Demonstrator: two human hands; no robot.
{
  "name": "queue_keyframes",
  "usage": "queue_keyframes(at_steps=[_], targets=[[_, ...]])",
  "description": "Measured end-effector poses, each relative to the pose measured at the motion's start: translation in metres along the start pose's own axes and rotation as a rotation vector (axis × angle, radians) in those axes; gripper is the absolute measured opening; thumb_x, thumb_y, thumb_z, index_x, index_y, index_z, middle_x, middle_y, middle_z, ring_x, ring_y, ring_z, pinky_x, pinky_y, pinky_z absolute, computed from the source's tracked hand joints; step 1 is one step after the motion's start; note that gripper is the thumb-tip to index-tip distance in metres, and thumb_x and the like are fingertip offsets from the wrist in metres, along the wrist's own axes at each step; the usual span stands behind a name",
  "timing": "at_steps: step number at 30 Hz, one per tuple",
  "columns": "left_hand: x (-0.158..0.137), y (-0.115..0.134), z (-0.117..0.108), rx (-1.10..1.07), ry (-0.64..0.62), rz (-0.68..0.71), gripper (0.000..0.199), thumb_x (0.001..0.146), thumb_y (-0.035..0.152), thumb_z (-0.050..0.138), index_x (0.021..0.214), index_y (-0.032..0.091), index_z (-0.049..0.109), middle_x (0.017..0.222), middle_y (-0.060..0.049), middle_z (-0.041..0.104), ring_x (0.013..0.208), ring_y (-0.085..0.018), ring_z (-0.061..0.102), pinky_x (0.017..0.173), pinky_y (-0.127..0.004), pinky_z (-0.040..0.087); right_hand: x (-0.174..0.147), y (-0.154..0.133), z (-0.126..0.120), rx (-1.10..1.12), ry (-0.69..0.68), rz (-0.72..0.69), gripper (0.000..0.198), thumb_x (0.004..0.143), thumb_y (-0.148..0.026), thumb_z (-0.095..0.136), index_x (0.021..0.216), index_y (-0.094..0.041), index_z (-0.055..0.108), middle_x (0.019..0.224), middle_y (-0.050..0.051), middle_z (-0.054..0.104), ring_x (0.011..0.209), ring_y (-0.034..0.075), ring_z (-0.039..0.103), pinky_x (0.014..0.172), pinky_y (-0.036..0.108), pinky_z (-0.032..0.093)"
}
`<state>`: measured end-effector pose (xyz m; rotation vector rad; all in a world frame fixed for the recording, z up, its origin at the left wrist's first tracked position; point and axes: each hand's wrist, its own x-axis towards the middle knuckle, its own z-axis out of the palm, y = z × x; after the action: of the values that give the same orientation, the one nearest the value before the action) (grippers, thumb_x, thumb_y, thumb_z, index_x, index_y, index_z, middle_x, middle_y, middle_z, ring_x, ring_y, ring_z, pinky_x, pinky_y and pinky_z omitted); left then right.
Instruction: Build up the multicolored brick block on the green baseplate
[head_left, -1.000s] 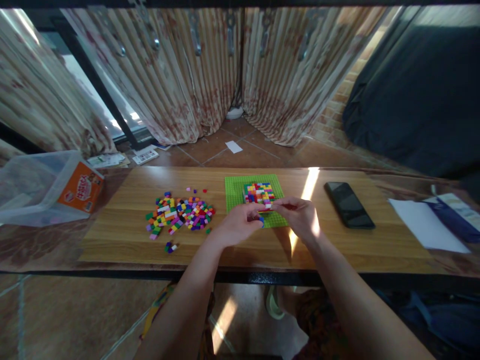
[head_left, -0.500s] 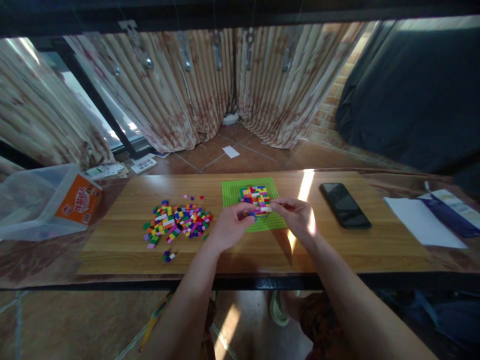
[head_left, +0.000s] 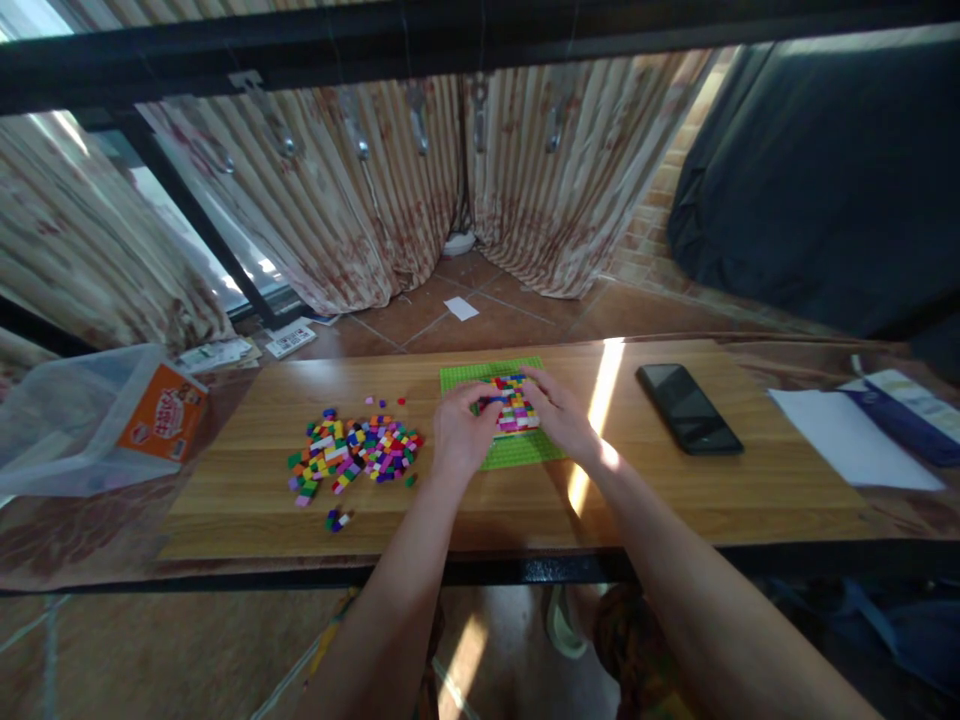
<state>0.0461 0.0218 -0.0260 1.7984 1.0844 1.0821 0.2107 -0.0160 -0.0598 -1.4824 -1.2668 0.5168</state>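
Head view: your left hand (head_left: 463, 425) at left side of brick block (head_left: 517, 408), thumb and forefinger close together, pinching blue brick (head_left: 492, 399). Your right hand (head_left: 559, 415) at block's right side, fingers slightly parted; cannot tell whether they grip. Block sits on green plate (head_left: 521, 455), on wooden board (head_left: 255, 505). Loose brick pile (head_left: 390, 445) lies left, dark phone (head_left: 690, 408) right.
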Motion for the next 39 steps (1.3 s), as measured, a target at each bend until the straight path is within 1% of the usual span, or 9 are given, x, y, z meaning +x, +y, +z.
queue_keyframes(at_steps=[3, 6, 14, 17, 21, 26, 30, 35, 39], targets=[[0.003, -0.004, 0.003, 0.146, 0.078, 0.032, 0.01, 0.076, 0.017, 0.074, 0.08, 0.024, 0.079, 0.1, -0.005, 0.069, 0.1, -0.023, 0.06, 0.1, -0.043, 0.042, 0.001, -0.001, 0.004, 0.013, -0.075, 0.057, 0.046, 0.093, -0.049, 0.053, 0.13, -0.024, 0.063, 0.122, 0.009, 0.071, 0.106, 0.024, 0.067, 0.098, 0.044, 0.052], [0.002, -0.009, 0.005, 0.219, 0.118, 0.035, 0.009, 0.076, 0.02, 0.076, 0.082, 0.026, 0.08, 0.103, -0.006, 0.066, 0.1, -0.024, 0.058, 0.098, -0.043, 0.042, 0.0, -0.003, 0.004, 0.028, -0.086, 0.082, 0.045, 0.092, -0.047, 0.054, 0.128, -0.022, 0.065, 0.118, 0.01, 0.072, 0.1, 0.024, 0.069, 0.091, 0.041, 0.055], [-0.002, -0.015, 0.004, 0.308, 0.13, 0.074, 0.012, 0.073, 0.017, 0.078, 0.08, 0.026, 0.08, 0.104, -0.005, 0.067, 0.101, -0.023, 0.06, 0.096, -0.042, 0.045, -0.006, -0.006, 0.002, 0.035, -0.074, 0.119, 0.044, 0.091, -0.047, 0.055, 0.126, -0.022, 0.065, 0.116, 0.009, 0.072, 0.098, 0.023, 0.068, 0.086, 0.039, 0.056], [-0.002, -0.017, 0.006, 0.285, 0.147, 0.084, 0.012, 0.072, 0.016, 0.078, 0.079, 0.026, 0.08, 0.103, -0.004, 0.068, 0.1, -0.023, 0.061, 0.095, -0.042, 0.047, -0.007, -0.005, 0.002, 0.032, -0.076, 0.128, 0.045, 0.091, -0.047, 0.055, 0.126, -0.022, 0.065, 0.115, 0.009, 0.071, 0.098, 0.024, 0.067, 0.087, 0.041, 0.055], [-0.003, -0.021, 0.011, 0.186, 0.181, 0.061, 0.011, 0.071, 0.015, 0.079, 0.077, 0.024, 0.08, 0.103, -0.005, 0.068, 0.099, -0.022, 0.062, 0.095, -0.041, 0.048, -0.008, -0.007, 0.002, 0.011, -0.063, 0.131, 0.044, 0.09, -0.047, 0.055, 0.125, -0.021, 0.066, 0.115, 0.01, 0.071, 0.099, 0.025, 0.067, 0.089, 0.043, 0.054], [-0.005, -0.023, 0.011, 0.079, 0.163, 0.089, 0.011, 0.072, 0.015, 0.079, 0.076, 0.025, 0.079, 0.099, -0.004, 0.069, 0.099, -0.021, 0.063, 0.095, -0.039, 0.048, -0.01, -0.011, 0.002, 0.065, -0.073, 0.163, 0.042, 0.089, -0.046, 0.057, 0.12, -0.02, 0.067, 0.112, 0.01, 0.072, 0.094, 0.024, 0.068, 0.086, 0.042, 0.055], [-0.005, -0.026, 0.01, 0.01, 0.163, 0.087, 0.011, 0.072, 0.015, 0.078, 0.076, 0.024, 0.079, 0.098, -0.003, 0.068, 0.098, -0.019, 0.063, 0.094, -0.037, 0.048, -0.011, -0.01, 0.002, 0.106, -0.083, 0.153, 0.041, 0.088, -0.047, 0.058, 0.118, -0.02, 0.068, 0.11, 0.009, 0.073, 0.095, 0.023, 0.068, 0.086, 0.04, 0.056], [-0.004, -0.026, 0.008, 0.06, 0.133, 0.075, 0.013, 0.07, 0.013, 0.08, 0.075, 0.024, 0.079, 0.098, -0.003, 0.068, 0.099, -0.021, 0.062, 0.095, -0.038, 0.047, -0.012, -0.009, 0.002, 0.092, -0.083, 0.167, 0.042, 0.089, -0.048, 0.058, 0.12, -0.021, 0.067, 0.11, 0.009, 0.073, 0.092, 0.022, 0.068, 0.084, 0.04, 0.056], [-0.005, -0.023, 0.01, 0.085, 0.144, 0.048, 0.015, 0.07, 0.01, 0.078, 0.075, 0.024, 0.079, 0.099, -0.004, 0.067, 0.099, -0.02, 0.062, 0.096, -0.039, 0.047, -0.013, -0.012, 0.002, 0.062, -0.082, 0.151, 0.042, 0.089, -0.048, 0.059, 0.12, -0.021, 0.067, 0.108, 0.009, 0.073, 0.091, 0.022, 0.068, 0.082, 0.039, 0.056]])
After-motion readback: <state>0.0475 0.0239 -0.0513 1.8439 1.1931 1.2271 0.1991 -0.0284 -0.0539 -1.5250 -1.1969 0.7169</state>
